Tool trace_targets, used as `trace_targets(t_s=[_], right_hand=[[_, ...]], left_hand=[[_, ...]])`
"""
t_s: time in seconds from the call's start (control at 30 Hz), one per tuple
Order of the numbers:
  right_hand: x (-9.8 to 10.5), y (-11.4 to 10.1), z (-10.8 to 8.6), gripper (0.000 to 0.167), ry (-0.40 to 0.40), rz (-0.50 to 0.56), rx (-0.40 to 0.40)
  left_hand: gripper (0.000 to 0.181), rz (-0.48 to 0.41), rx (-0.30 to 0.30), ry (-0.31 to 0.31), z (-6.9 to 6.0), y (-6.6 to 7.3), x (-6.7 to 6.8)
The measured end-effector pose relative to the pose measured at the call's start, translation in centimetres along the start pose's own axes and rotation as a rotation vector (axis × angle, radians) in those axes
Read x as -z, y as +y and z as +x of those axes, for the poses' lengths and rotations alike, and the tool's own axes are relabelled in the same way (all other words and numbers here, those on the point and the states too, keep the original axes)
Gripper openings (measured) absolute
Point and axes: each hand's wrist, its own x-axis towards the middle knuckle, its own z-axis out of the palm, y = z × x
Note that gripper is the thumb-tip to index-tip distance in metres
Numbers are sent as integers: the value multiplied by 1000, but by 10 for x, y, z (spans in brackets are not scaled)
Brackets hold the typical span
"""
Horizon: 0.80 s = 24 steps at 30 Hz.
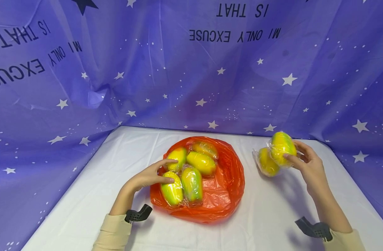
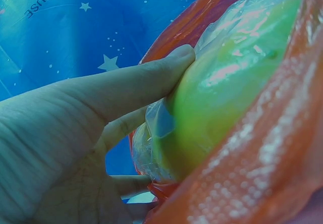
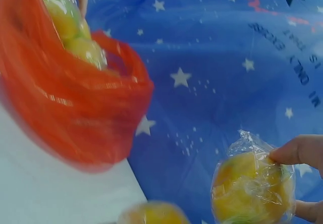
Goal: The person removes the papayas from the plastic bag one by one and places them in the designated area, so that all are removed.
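A red plastic bag (image 1: 215, 191) lies spread open on the table with several yellow-green fruits in clear wrap inside. My left hand (image 1: 146, 175) reaches over its left side, thumb touching the lower-left fruit (image 1: 172, 190) and fingers extended by the upper-left fruit (image 1: 177, 155). In the left wrist view the thumb of my left hand (image 2: 96, 108) rests against a wrapped fruit (image 2: 222, 93); the other fingertips are partly hidden. On the right, my right hand (image 1: 312, 167) pinches a wrapped fruit (image 1: 283, 148) between thumb and fingers. The right wrist view shows this fruit (image 3: 252, 188) too.
Another wrapped fruit (image 1: 268, 165) is just left of and below the one in my right hand. The table has a white cover (image 1: 260, 223). Purple cloth (image 1: 185, 76) with stars and lettering hangs behind and at both sides.
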Motion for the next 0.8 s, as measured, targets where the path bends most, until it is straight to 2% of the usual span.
trace_targets(t_s=[0.17, 0.8], right_hand=[[10, 10, 6, 62, 18, 67, -54], [24, 37, 14, 61, 44, -95, -94]], left_hand=[[64, 2, 3, -2, 0, 0, 0], [64, 0, 1, -6, -1, 2, 0]])
